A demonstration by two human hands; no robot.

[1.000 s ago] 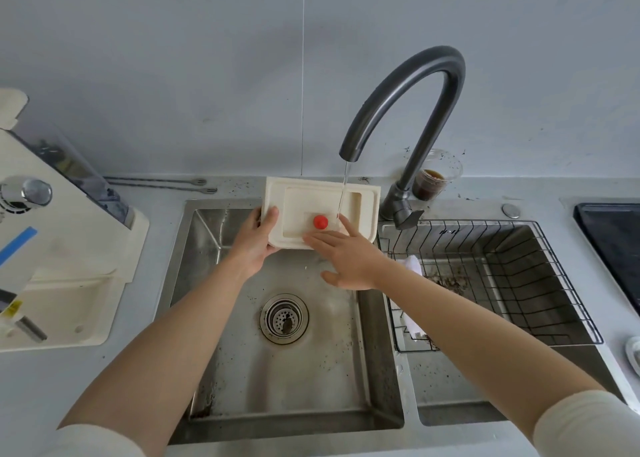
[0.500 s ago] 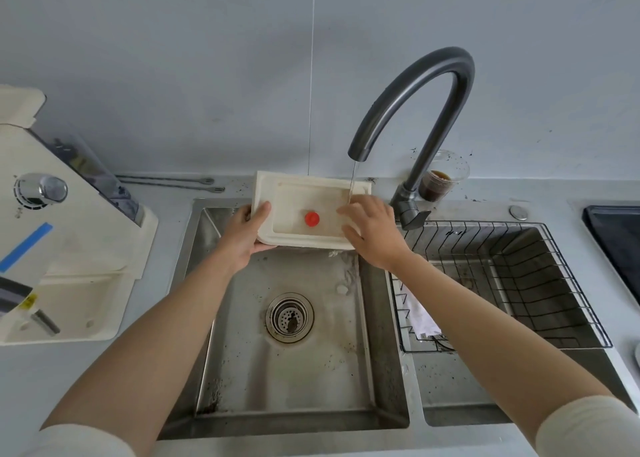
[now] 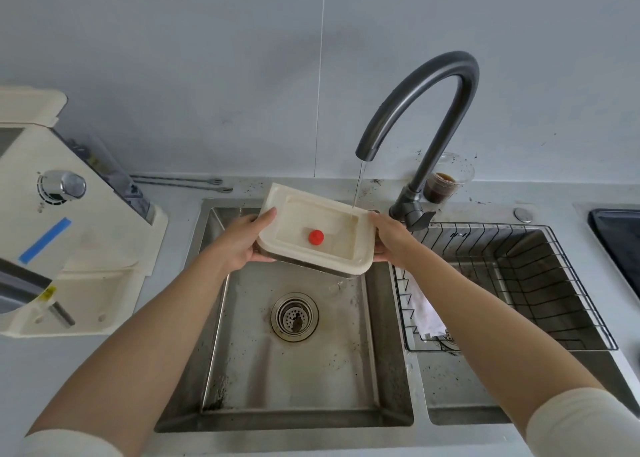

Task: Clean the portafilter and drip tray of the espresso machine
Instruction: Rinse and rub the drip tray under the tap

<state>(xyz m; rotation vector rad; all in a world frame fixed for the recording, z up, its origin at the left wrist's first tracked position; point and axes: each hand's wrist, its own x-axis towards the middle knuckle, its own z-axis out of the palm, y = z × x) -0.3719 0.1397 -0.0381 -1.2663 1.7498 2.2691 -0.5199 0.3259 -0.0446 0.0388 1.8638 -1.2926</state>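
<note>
Plain grey wall (image 3: 207, 58) at the back, pale countertop (image 3: 86, 370) all around, and a stainless double sink (image 3: 294, 387) taking up the middle of the frame, pretty speckled with dark grounds. Cream drip tray (image 3: 311, 255) is up in the air over the left basin, just above centre frame, tilted so its near right corner sits lowest. Left hand (image 3: 239, 245) grips the tray's left end, thumb over the rim and fingers tucked underneath. Right hand (image 3: 391, 238) holds the right end the same sort of way, wrapped around the edge, fingers mostly hidden below. Thin water stream (image 3: 356, 193) runs from the dark gooseneck faucet (image 3: 433, 72) and lands in the tray's far right corner. Little red float (image 3: 316, 237) sits in the middle of the tray. Drain strainer (image 3: 294, 317) is straight below, at the bottom of the basin. Cream espresso machine (image 3: 69, 248) stands at the left edge of the frame with a strip of blue tape on it. Right basin has a black wire basket (image 3: 571, 283) with a white cloth (image 3: 424, 314) hanging in its left end. Clear cup (image 3: 446, 182) of dark liquid stands behind the faucet, and two long thin stirrers (image 3: 180, 182) lie along the wall, upper left of the sink.
</note>
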